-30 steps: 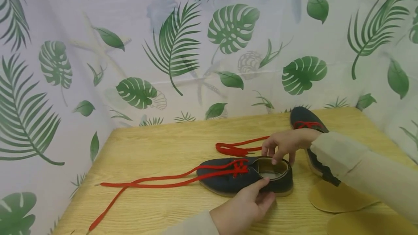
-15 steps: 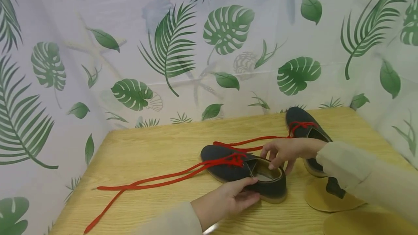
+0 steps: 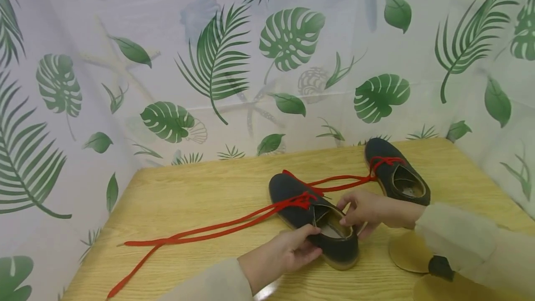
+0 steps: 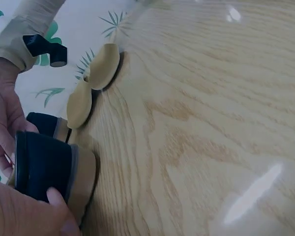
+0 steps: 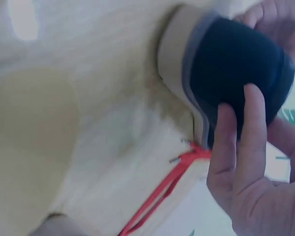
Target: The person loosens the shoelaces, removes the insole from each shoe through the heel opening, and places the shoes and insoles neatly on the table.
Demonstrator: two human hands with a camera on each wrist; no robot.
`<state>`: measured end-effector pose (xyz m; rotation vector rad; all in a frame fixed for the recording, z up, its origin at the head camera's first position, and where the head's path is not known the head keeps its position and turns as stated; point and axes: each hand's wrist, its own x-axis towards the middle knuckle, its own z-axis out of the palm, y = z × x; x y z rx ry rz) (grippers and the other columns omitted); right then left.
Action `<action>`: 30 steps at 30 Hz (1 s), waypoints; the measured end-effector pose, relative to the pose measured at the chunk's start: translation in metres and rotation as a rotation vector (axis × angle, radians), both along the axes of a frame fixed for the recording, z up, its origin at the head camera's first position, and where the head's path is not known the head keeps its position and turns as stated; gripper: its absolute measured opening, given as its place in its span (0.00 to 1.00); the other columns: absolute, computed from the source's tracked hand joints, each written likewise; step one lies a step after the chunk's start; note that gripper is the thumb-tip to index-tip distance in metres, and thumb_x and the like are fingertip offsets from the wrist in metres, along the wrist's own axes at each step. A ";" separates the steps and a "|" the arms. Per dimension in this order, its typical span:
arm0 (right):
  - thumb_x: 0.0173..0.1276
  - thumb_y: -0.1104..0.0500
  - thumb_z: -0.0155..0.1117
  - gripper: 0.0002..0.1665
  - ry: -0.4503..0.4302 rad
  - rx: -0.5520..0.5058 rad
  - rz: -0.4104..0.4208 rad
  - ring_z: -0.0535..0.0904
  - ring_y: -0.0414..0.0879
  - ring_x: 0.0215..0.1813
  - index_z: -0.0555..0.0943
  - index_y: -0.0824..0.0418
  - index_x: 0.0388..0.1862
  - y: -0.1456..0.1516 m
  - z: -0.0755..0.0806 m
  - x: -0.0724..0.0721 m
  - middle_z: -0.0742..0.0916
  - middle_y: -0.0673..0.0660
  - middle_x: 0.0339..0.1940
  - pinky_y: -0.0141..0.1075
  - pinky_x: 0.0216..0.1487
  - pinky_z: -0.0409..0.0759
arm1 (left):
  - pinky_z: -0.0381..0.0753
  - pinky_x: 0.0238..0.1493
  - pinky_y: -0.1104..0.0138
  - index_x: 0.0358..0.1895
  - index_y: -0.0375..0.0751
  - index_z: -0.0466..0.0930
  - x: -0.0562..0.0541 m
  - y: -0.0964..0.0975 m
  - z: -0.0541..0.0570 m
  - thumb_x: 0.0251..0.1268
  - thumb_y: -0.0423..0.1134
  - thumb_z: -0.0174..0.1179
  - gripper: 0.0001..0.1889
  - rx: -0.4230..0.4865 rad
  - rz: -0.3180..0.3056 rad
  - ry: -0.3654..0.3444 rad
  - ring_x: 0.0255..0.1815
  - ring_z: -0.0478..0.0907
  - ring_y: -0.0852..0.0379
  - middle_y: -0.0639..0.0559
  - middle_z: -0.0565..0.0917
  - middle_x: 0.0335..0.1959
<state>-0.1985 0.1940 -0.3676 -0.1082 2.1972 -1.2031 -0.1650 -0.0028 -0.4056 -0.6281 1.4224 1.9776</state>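
Note:
A dark blue lace-up shoe (image 3: 297,218) sits on the table, toe pointing to the far left and heel towards me. My left hand (image 3: 284,257) holds its near side, thumb at the collar rim and fingers along the outside. On the far side of the opening, my right hand (image 3: 369,212) pinches the collar, thumb at the inner edge. The right wrist view shows two fingers of the right hand (image 5: 255,182) against the heel (image 5: 236,64). Long red laces (image 3: 165,241) trail from the shoe to the left and cross each other.
A second dark blue shoe (image 3: 390,175) stands at the back right, its red laces (image 3: 340,178) running left behind the first shoe. Two tan oval flat pieces (image 3: 407,251) lie at the front right, partly under the right sleeve (image 3: 459,236). A leaf-print cloth (image 3: 251,59) hangs behind the table.
Between my hands the near shoe has turned, its toe swinging away to the back and its heel coming nearer. Both hands have moved with it. The second shoe stays put.

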 end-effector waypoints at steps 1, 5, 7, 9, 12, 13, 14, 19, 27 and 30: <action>0.62 0.67 0.63 0.22 0.009 -0.012 -0.020 0.83 0.46 0.28 0.70 0.72 0.54 -0.001 -0.001 0.003 0.83 0.59 0.32 0.43 0.29 0.85 | 0.77 0.56 0.60 0.42 0.29 0.75 0.000 0.001 0.002 0.58 0.31 0.61 0.11 -0.011 0.010 0.014 0.39 0.79 0.53 0.44 0.81 0.34; 0.62 0.68 0.62 0.23 0.044 -0.041 -0.119 0.82 0.46 0.27 0.68 0.75 0.54 -0.005 -0.005 0.012 0.82 0.61 0.34 0.43 0.28 0.85 | 0.77 0.56 0.62 0.49 0.25 0.74 -0.001 0.003 0.006 0.57 0.28 0.64 0.17 -0.043 0.005 0.075 0.43 0.80 0.53 0.42 0.82 0.40; 0.63 0.68 0.62 0.23 0.058 -0.053 -0.154 0.81 0.46 0.27 0.67 0.76 0.53 -0.007 -0.007 0.016 0.80 0.61 0.35 0.43 0.27 0.85 | 0.77 0.57 0.62 0.59 0.21 0.66 -0.004 0.004 0.006 0.55 0.25 0.63 0.27 -0.023 -0.012 0.106 0.52 0.79 0.49 0.34 0.80 0.50; 0.63 0.69 0.61 0.23 0.061 -0.066 -0.187 0.80 0.46 0.28 0.66 0.76 0.53 -0.009 -0.009 0.018 0.79 0.62 0.36 0.43 0.27 0.85 | 0.75 0.59 0.61 0.65 0.19 0.56 -0.008 0.004 0.004 0.55 0.23 0.63 0.35 -0.017 -0.031 0.131 0.59 0.75 0.44 0.28 0.74 0.57; 0.64 0.69 0.60 0.23 0.057 -0.076 -0.218 0.78 0.46 0.29 0.64 0.76 0.54 -0.009 -0.010 0.020 0.77 0.63 0.37 0.42 0.28 0.85 | 0.74 0.60 0.61 0.69 0.18 0.46 -0.014 0.005 0.002 0.54 0.23 0.63 0.42 -0.021 -0.031 0.147 0.62 0.71 0.42 0.23 0.66 0.62; 0.64 0.69 0.60 0.24 0.056 -0.077 -0.228 0.77 0.47 0.29 0.63 0.76 0.55 -0.008 -0.010 0.020 0.76 0.64 0.38 0.41 0.28 0.85 | 0.74 0.60 0.61 0.69 0.18 0.46 -0.015 0.006 0.001 0.55 0.23 0.63 0.42 -0.026 -0.034 0.150 0.63 0.70 0.41 0.22 0.64 0.63; 0.64 0.69 0.60 0.25 0.057 -0.075 -0.243 0.77 0.47 0.30 0.62 0.76 0.56 -0.007 -0.010 0.020 0.76 0.64 0.39 0.41 0.29 0.85 | 0.74 0.60 0.61 0.69 0.18 0.46 -0.017 0.008 0.000 0.54 0.23 0.63 0.42 -0.027 -0.029 0.154 0.63 0.70 0.41 0.21 0.64 0.63; 0.65 0.68 0.58 0.29 0.051 -0.098 -0.290 0.77 0.51 0.38 0.60 0.77 0.61 0.001 -0.009 0.019 0.74 0.68 0.44 0.42 0.32 0.85 | 0.75 0.59 0.60 0.69 0.19 0.49 -0.024 0.018 -0.004 0.54 0.23 0.63 0.41 -0.011 -0.010 0.185 0.61 0.72 0.40 0.24 0.67 0.62; 0.67 0.69 0.55 0.32 0.037 -0.128 -0.286 0.78 0.52 0.43 0.55 0.79 0.65 0.017 -0.007 0.011 0.76 0.71 0.48 0.44 0.35 0.85 | 0.77 0.57 0.61 0.66 0.21 0.58 -0.036 0.033 -0.012 0.53 0.26 0.66 0.37 -0.046 0.010 0.218 0.57 0.76 0.45 0.31 0.74 0.57; 0.66 0.70 0.54 0.33 0.047 -0.091 -0.294 0.78 0.53 0.43 0.55 0.78 0.65 0.022 -0.006 0.006 0.76 0.71 0.48 0.44 0.35 0.85 | 0.77 0.57 0.61 0.66 0.22 0.60 -0.041 0.038 -0.013 0.53 0.27 0.66 0.36 -0.039 0.007 0.222 0.57 0.77 0.45 0.32 0.75 0.57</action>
